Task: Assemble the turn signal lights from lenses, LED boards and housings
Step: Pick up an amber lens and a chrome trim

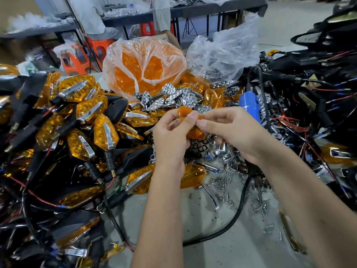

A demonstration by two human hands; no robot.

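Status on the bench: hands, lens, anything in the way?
Left hand and right hand both grip one amber lens, held above the bench. Nothing between them. Screws loose below; blue driver lies just beyond.

Finished lights [81,120] left; housings [309,89] right; lens bag [144,66] behind.

We see a curved, translucent amber plastic lens [186,113] held above the table, partly hidden by fingers. Finished amber-and-chrome turn signal lights with black housings [87,120] lie heaped left; black wired housings [309,89] pile right.
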